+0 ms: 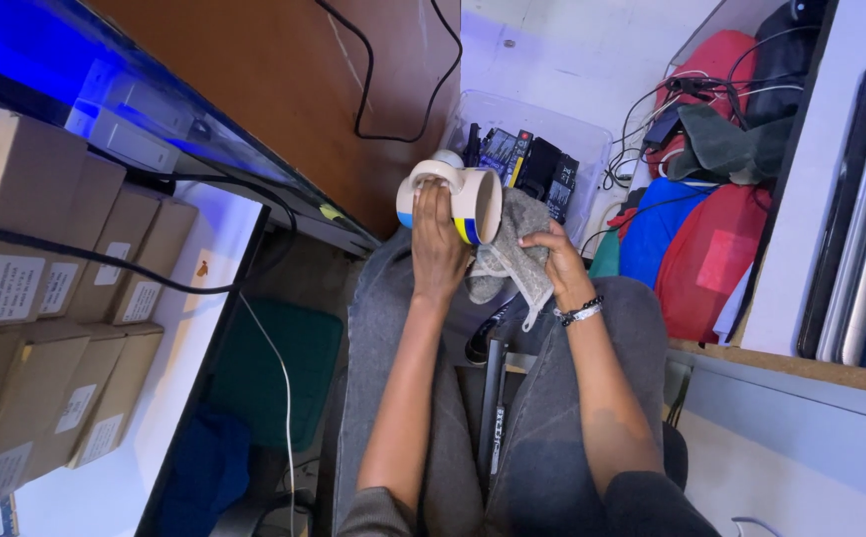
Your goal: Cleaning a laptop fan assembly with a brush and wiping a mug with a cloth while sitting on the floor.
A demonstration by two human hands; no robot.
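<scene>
You have the mug [450, 204] up over your lap, lying on its side: its long axis runs roughly left to right, with the open mouth turned toward your right hand and the handle on top, at the far left end. Your left hand [436, 249] is clasped around the mug's body from the near side, fingers wrapped up over it. Your right hand [555, 261] is clenched on a grey cloth [513, 254], which bunches right at the mug's mouth and touches its rim; whether any cloth reaches inside, you cannot tell from here. The right hand is the nearer one to the opening.

Beyond the mug, on the floor, a clear bin [592, 134] holds dark boxes and small packs. To your right lie red and blue bags [696, 249]. Cardboard boxes [45, 288] are stacked on the tabletop [204, 298] to your left.
</scene>
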